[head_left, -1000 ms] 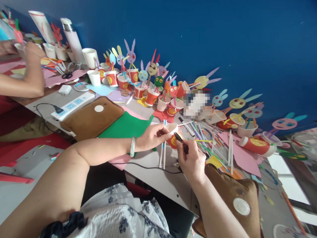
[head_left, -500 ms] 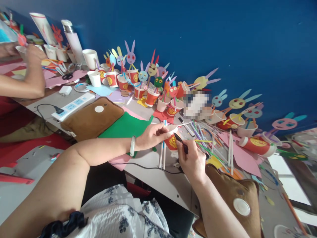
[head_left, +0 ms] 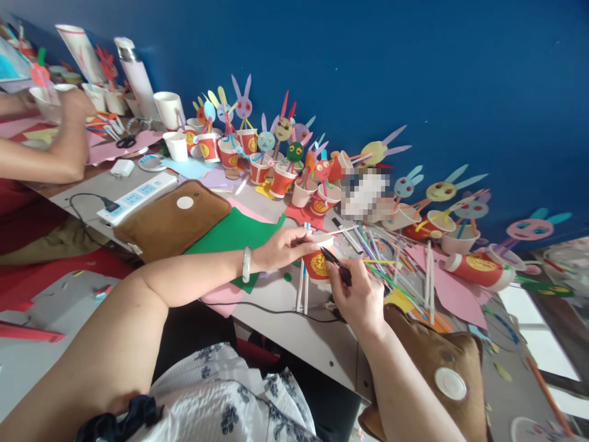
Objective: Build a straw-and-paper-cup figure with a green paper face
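Observation:
A red paper cup [head_left: 317, 266] with a yellow emblem and a white rim stands in front of me on the table. My left hand [head_left: 285, 247], a pale bangle at its wrist, is closed with thumb and fingers at the cup's rim. My right hand [head_left: 356, 288] is closed around a small black pointed tool [head_left: 335, 263], whose tip lies close to the rim; its exact kind is unclear. White and blue-banded sticks [head_left: 302, 288] lie beside the cup. A thin pale strip [head_left: 340, 231] extends right from the rim.
Rabbit-faced paper cups [head_left: 283, 178] line the blue wall. Pipe cleaners [head_left: 372, 245] and pink paper [head_left: 451, 285] lie to the right. Brown cushions [head_left: 172, 212], green sheet [head_left: 234, 230] and power strip [head_left: 142, 196] are about. A black cord [head_left: 271, 311] crosses the table. Another person's arm [head_left: 59, 150] is at left.
My left fingers have shifted slightly lower at the rim, and more of the red cup shows. The black tool stays near the rim. At left, the other person's hand has moved slightly right.

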The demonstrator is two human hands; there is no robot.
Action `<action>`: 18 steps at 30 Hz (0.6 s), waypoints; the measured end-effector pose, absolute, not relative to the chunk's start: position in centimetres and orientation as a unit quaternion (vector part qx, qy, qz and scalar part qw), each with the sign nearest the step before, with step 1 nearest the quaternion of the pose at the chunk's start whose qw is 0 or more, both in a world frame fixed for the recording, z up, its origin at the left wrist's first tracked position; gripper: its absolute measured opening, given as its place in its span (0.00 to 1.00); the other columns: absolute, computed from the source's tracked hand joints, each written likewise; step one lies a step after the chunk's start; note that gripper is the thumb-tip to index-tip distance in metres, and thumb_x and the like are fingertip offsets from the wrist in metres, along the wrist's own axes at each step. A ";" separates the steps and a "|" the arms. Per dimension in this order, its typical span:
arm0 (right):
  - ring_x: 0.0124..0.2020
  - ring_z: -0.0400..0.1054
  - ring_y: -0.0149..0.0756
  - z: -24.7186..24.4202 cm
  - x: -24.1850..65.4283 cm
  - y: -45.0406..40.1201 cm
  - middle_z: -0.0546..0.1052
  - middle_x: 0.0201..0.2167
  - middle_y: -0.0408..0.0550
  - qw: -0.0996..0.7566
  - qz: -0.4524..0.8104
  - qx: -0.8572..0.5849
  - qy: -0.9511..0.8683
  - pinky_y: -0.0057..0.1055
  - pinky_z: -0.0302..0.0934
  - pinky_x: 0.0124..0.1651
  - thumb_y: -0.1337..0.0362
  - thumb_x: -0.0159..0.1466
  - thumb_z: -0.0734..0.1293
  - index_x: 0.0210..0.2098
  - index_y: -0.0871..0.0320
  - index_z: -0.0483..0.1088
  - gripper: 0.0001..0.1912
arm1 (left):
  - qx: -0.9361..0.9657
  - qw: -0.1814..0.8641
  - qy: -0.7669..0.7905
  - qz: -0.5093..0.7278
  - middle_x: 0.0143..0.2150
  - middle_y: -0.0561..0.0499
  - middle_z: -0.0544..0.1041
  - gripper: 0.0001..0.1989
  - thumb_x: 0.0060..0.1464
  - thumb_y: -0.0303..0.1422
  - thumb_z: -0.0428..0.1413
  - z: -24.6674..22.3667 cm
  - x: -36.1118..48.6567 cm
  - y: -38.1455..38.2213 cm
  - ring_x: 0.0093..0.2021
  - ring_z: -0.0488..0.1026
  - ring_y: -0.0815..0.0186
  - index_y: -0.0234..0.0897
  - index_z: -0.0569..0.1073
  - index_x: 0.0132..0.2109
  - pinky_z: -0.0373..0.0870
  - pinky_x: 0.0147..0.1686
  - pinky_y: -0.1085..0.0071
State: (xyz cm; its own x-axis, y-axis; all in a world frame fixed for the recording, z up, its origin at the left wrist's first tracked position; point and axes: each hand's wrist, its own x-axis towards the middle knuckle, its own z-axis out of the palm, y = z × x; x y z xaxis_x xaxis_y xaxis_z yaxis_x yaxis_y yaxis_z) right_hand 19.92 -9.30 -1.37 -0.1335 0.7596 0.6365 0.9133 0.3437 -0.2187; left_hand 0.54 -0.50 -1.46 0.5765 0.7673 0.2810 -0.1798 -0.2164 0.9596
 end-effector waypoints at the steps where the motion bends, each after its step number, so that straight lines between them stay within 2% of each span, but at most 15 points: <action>1: 0.18 0.67 0.29 -1.4 19.9 -9.3 0.73 0.19 0.41 0.345 -0.109 -0.563 -0.743 0.25 0.58 0.24 0.55 0.70 0.65 0.35 0.57 0.69 0.13 | 0.670 0.585 0.219 0.402 0.28 0.53 0.70 0.21 0.59 0.49 0.59 -1.5 0.5 -0.4 0.28 0.65 0.73 0.32 0.74 0.35 0.62 0.28 0.75; 8: 0.17 0.65 0.28 -1.2 19.8 -9.4 0.73 0.20 0.41 0.349 -0.100 -0.563 -0.742 0.24 0.58 0.24 0.55 0.69 0.65 0.34 0.58 0.69 0.13 | 0.701 0.550 0.218 0.398 0.27 0.55 0.66 0.18 0.62 0.45 0.56 -1.7 0.1 -0.1 0.28 0.62 0.73 0.33 0.70 0.32 0.59 0.28 0.74; 18: 0.15 0.56 0.25 -1.2 19.5 -9.4 0.69 0.17 0.38 0.383 -0.018 -0.583 -0.716 0.24 0.54 0.21 0.54 0.67 0.68 0.33 0.57 0.68 0.13 | 0.740 0.483 0.246 0.397 0.28 0.53 0.71 0.16 0.62 0.42 0.56 -0.9 -0.4 -0.1 0.27 0.63 0.73 0.33 0.72 0.33 0.59 0.26 0.76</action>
